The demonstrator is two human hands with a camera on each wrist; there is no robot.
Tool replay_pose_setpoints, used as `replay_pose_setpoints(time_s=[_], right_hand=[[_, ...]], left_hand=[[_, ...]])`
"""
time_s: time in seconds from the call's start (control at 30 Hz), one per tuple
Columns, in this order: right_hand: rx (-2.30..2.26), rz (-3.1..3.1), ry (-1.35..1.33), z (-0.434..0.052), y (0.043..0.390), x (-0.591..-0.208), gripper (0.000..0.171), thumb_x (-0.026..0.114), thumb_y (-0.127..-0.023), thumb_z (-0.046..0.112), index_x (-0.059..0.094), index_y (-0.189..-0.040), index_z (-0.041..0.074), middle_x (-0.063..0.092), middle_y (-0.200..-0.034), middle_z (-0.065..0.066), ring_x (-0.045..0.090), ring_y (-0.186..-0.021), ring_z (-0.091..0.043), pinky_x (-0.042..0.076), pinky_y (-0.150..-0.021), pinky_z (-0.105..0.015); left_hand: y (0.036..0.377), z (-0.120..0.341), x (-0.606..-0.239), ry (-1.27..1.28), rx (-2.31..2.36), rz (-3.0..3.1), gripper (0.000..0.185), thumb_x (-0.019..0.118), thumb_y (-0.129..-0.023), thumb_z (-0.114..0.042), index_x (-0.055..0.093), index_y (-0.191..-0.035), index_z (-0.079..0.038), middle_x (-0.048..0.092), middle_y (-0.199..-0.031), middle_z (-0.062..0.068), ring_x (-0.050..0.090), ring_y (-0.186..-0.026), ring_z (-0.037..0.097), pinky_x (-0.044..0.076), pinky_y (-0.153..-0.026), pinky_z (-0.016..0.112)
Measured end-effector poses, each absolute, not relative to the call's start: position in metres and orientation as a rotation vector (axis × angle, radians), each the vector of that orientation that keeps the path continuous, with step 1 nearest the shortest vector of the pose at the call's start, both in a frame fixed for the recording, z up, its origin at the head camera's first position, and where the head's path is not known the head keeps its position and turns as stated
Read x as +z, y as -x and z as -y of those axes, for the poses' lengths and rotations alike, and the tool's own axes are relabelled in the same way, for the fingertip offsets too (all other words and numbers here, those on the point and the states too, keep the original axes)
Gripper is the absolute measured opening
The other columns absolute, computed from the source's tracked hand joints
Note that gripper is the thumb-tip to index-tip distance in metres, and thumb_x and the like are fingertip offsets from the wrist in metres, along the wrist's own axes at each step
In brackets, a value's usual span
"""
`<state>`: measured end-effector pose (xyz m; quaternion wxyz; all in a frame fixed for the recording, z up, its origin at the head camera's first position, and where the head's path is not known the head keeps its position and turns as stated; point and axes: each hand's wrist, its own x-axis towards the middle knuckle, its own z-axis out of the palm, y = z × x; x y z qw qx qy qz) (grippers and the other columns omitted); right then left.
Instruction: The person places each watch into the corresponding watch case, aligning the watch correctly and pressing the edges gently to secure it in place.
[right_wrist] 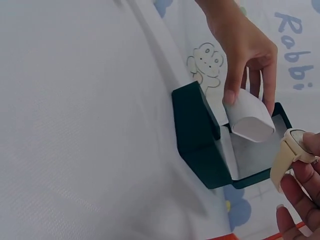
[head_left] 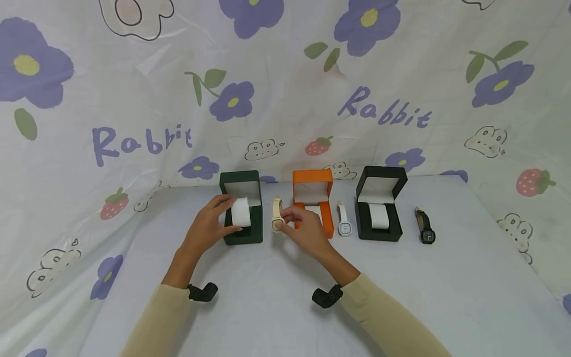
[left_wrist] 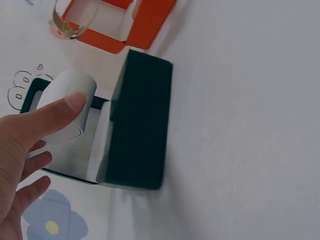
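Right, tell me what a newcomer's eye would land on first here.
Three open watch boxes stand in a row at the table's far side: a dark green box on the left, an orange box in the middle, a black box on the right. The left hand grips the white cushion at the green box, while the right hand pinches a cream watch beside it. A white watch and a black watch lie flat further right.

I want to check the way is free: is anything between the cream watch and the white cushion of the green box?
Nothing visible. The right hand pinches the cream watch just right of the green box. The left hand holds the white cushion at its sides, and only bare cloth lies between watch and cushion.
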<state>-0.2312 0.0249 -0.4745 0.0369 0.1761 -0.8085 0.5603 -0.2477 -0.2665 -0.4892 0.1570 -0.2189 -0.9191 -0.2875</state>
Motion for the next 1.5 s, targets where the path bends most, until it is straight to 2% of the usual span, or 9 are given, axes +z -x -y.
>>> replay_pose_setpoints(time_s=[0.17, 0.3, 0.37, 0.47, 0.6, 0.73, 0.87, 1.1, 1.5], right_hand=[[1.786, 2.485, -0.502, -0.034, 0.225, -0.468, 0.020, 0.080, -0.089, 0.018, 0.074, -0.107, 0.011, 0.071, -0.092, 0.000, 0.066, -0.096, -0.021, 0.056, -0.090, -0.053], [1.848, 2.461, -0.499, -0.043, 0.221, -0.461, 0.023, 0.079, -0.090, 0.019, 0.073, -0.110, 0.011, 0.071, -0.096, -0.001, 0.066, -0.096, -0.021, 0.058, -0.083, -0.046], [1.859, 2.451, -0.499, -0.049, 0.219, -0.458, 0.023, 0.079, -0.090, 0.020, 0.074, -0.111, 0.011, 0.071, -0.097, -0.002, 0.066, -0.097, -0.021, 0.059, -0.084, -0.044], [1.851, 2.442, -0.490, -0.057, 0.217, -0.456, 0.024, 0.080, -0.090, 0.020, 0.074, -0.111, 0.010, 0.072, -0.096, -0.004, 0.066, -0.098, -0.021, 0.055, -0.092, -0.042], [1.880, 2.397, -0.486, -0.068, 0.215, -0.453, 0.026, 0.078, -0.091, 0.016, 0.073, -0.114, 0.005, 0.071, -0.100, -0.010, 0.065, -0.099, -0.023, 0.054, -0.096, -0.042], [1.926, 2.357, -0.484, -0.076, 0.212, -0.450, 0.028, 0.077, -0.092, 0.012, 0.071, -0.117, 0.002, 0.069, -0.103, -0.013, 0.063, -0.099, -0.024, 0.055, -0.093, -0.032], [1.970, 2.342, -0.457, -0.081, 0.209, -0.448, 0.027, 0.077, -0.092, 0.014, 0.072, -0.117, 0.005, 0.068, -0.102, -0.010, 0.061, -0.097, -0.021, 0.056, -0.084, -0.023], [1.998, 2.311, -0.483, -0.087, 0.202, -0.445, 0.029, 0.076, -0.093, 0.018, 0.071, -0.119, 0.005, 0.068, -0.101, -0.012, 0.061, -0.097, -0.024, 0.056, -0.087, -0.026], [2.021, 2.279, -0.520, -0.086, 0.195, -0.444, 0.029, 0.074, -0.095, 0.020, 0.070, -0.120, 0.006, 0.070, -0.100, -0.011, 0.065, -0.093, -0.023, 0.058, -0.085, -0.024]], left_hand=[[0.236, 0.257, -0.479, 0.620, -1.003, 2.555, 0.080, 0.094, -0.070, -0.013, 0.059, -0.141, -0.001, 0.053, -0.138, 0.015, 0.054, -0.127, 0.035, 0.051, -0.103, 0.050], [0.226, 0.246, -0.473, 0.602, -1.252, 2.515, 0.079, 0.092, -0.073, -0.010, 0.057, -0.143, -0.003, 0.047, -0.141, 0.014, 0.051, -0.131, 0.036, 0.055, -0.096, 0.050], [0.222, 0.240, -0.471, 0.586, -1.383, 2.492, 0.078, 0.090, -0.074, -0.008, 0.056, -0.145, -0.005, 0.045, -0.143, 0.012, 0.050, -0.132, 0.036, 0.057, -0.092, 0.050], [0.216, 0.231, -0.470, 0.572, -1.555, 2.439, 0.077, 0.089, -0.075, -0.003, 0.057, -0.144, -0.006, 0.044, -0.144, 0.010, 0.049, -0.132, 0.035, 0.059, -0.088, 0.047], [0.210, 0.216, -0.467, 0.605, -1.673, 2.381, 0.076, 0.089, -0.074, 0.000, 0.058, -0.144, -0.006, 0.045, -0.144, 0.009, 0.047, -0.131, 0.034, 0.060, -0.087, 0.042], [0.206, 0.202, -0.466, 0.632, -1.718, 2.368, 0.077, 0.089, -0.074, 0.001, 0.059, -0.143, -0.009, 0.045, -0.144, 0.008, 0.046, -0.133, 0.031, 0.060, -0.088, 0.040], [0.202, 0.188, -0.464, 0.664, -1.749, 2.343, 0.077, 0.088, -0.074, 0.003, 0.058, -0.144, -0.007, 0.044, -0.146, 0.009, 0.047, -0.133, 0.032, 0.060, -0.087, 0.040], [0.194, 0.166, -0.459, 0.689, -1.785, 2.316, 0.074, 0.089, -0.076, -0.005, 0.060, -0.143, -0.014, 0.047, -0.144, 0.006, 0.051, -0.128, 0.033, 0.060, -0.087, 0.035], [0.189, 0.150, -0.458, 0.671, -1.826, 2.310, 0.071, 0.090, -0.077, -0.014, 0.061, -0.142, -0.018, 0.048, -0.142, 0.000, 0.055, -0.125, 0.027, 0.060, -0.088, 0.034]])
